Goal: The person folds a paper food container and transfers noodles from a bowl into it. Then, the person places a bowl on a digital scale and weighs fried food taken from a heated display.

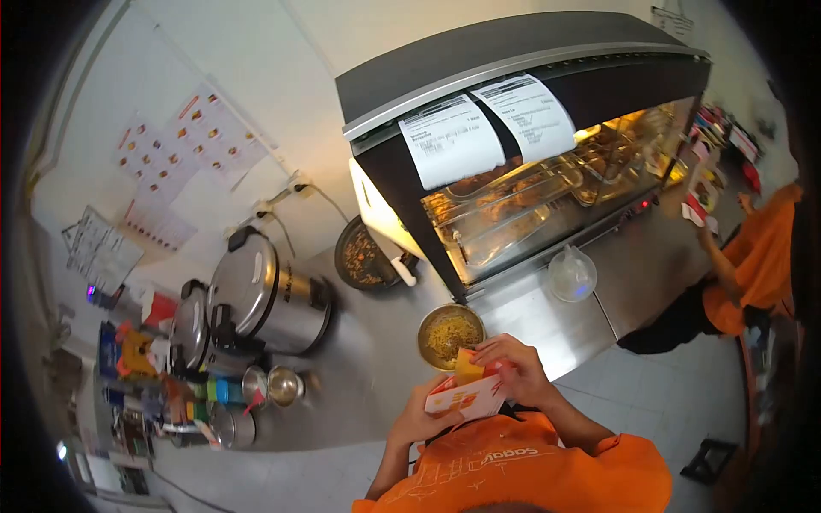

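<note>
A white and red printed food carton (469, 399) is held in front of my orange shirt, close to the counter edge. My left hand (421, 417) wraps around its lower left side. At its upper right, my right hand (515, 366) is closed on the carton's red edge, beside a raised yellow flap (466, 366). The inside of the carton is hidden from view. Just beyond it stands a metal bowl (425, 352) containing yellow, crumbly-looking food (453, 335).
A heated glass display case (513, 222) holds trays of food, with two paper slips (451, 141) on its front. A dark pan (363, 254), large silver cookers (269, 295) and small metal bowls (285, 386) stand leftward. Rightward are a clear round container (572, 274) and a co-worker in orange (757, 256).
</note>
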The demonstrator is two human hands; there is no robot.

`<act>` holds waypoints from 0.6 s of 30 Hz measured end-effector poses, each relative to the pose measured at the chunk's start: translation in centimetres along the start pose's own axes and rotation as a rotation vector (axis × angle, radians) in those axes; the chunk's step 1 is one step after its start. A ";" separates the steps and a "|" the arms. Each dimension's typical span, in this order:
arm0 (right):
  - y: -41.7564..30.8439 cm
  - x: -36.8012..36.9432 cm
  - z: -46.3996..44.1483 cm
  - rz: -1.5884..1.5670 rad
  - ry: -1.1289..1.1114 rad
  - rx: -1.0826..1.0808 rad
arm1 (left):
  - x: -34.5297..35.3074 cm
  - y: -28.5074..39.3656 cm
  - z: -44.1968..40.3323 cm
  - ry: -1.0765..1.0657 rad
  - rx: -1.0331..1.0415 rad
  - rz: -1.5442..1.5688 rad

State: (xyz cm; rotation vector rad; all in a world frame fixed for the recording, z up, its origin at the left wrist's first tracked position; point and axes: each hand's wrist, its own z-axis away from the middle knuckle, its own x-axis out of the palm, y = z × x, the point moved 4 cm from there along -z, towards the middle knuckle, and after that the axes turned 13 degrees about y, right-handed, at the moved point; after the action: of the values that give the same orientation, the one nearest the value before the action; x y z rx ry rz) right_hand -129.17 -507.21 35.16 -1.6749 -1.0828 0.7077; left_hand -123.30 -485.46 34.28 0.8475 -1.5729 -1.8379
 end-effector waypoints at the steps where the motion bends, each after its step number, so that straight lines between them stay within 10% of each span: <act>1: -1.6 -0.4 -1.0 0.039 -0.102 -0.138 | 0.8 0.6 -0.2 -0.006 0.009 -0.080; 4: -3.2 -2.3 -2.6 0.483 -0.450 -0.243 | 2.2 3.4 -0.6 0.006 0.110 -0.415; 15: -6.5 -1.7 -3.2 0.476 -0.363 -0.567 | 3.9 7.0 -2.2 0.197 0.386 -0.792; 18: -3.7 -0.9 -3.4 0.096 -0.462 -0.187 | 3.5 6.9 -2.6 0.175 0.496 -0.795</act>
State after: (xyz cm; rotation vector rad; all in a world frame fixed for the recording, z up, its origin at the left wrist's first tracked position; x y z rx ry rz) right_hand -127.89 -508.99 39.80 -1.7757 -1.4313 1.1227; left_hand -123.43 -490.76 40.48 2.0342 -1.7411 -1.7768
